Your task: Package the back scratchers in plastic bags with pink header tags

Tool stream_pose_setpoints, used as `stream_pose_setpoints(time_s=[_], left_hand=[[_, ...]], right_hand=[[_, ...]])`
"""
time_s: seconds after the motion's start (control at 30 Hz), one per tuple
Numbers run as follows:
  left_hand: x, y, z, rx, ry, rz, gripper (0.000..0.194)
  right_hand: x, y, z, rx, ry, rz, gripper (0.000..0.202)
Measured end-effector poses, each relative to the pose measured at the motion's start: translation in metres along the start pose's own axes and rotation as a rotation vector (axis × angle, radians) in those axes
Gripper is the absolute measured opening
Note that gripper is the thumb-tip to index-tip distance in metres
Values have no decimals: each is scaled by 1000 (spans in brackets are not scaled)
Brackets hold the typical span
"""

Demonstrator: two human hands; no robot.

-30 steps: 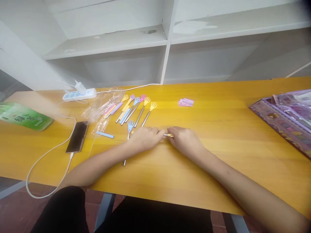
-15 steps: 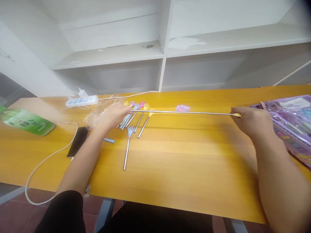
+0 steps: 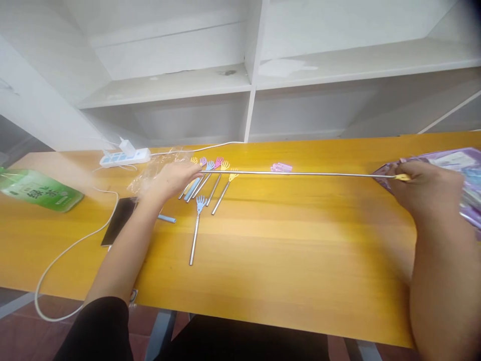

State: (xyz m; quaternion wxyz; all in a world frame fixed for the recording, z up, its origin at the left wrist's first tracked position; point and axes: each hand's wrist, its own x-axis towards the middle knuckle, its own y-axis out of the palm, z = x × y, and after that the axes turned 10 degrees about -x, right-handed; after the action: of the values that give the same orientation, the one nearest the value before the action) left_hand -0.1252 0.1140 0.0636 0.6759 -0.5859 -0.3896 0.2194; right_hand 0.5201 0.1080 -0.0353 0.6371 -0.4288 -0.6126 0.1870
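L hand (image 3: 176, 178) closed round the left end of a long, thin, silver metal rod (image 3: 300, 174); R hand (image 3: 430, 188) gripping by its yellow claw-shaped head (image 3: 403, 177). Rod's approx. level above the yellow-brown wooden surface (image 3: 285, 260), betw. the hands. Poss. risks: too hard a pull could bend it or pop the head off; a slipped L grip could scatter multicoloured claw-headed metal sticks (image 3: 224, 165) nearby.

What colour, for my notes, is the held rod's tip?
The tip is yellow, clearest in the head view.
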Motion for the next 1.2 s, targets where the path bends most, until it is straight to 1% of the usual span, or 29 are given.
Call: stream_pose_setpoints(time_s=[0.03,0.1,0.2,0.27,0.37,0.47,0.53,0.6,0.7,0.73,0.8,0.83,0.9,1.0,1.07,1.1,1.13,1.2], left_hand=[[-1,0,1,-12,-2,-2,32],[-2,-1,2,-20,-5,-6,35],[-2,-5,4,2,-12,-3,42],[-3,-8,5,40,-35,4,45],[-6,-10,9,71,-69,32,46],[-7,-9,11,45,-67,49,43],[-6,-6,8,20,-55,37,41],[-2,-2,0,1,-39,27,39],[4,4,-20,22,-45,68,34],[5,5,-26,37,-59,87,32],[4,6,-36,61,-80,105,30],[2,7,-39,66,-84,101,29],[-4,7,-42,64,-74,81,30],[-8,8,-49,30,-21,57,34],[-6,10,-61,-7,7,67,36],[-5,11,-70,-26,8,79,36],[-3,13,-81,-44,0,92,37],[-2,18,-104,-80,-6,124,38]], right_hand=[[-1,1,1,58,-35,7,6],[-3,2,5,143,-72,-12,13],[-5,-2,14,183,-30,-68,27],[-4,-6,19,199,8,-67,30],[1,-10,24,220,106,-22,31],[7,-14,27,242,220,15,36],[7,-19,34,270,246,25,35],[2,-26,48,305,212,44,31],[-10,-42,80,370,73,76,24],[-13,-48,90,393,53,61,23],[-18,-59,105,422,88,-3,23],[-18,-64,109,420,114,-37,24],[-14,-72,107,389,155,-88,25],[-6,-80,99,330,150,-131,28],[-8,-87,105,361,55,-119,28],[-13,-91,114,402,-20,-103,26],[-21,-95,128,454,-106,-80,22],[-46,-107,164,569,-277,-40,13]])
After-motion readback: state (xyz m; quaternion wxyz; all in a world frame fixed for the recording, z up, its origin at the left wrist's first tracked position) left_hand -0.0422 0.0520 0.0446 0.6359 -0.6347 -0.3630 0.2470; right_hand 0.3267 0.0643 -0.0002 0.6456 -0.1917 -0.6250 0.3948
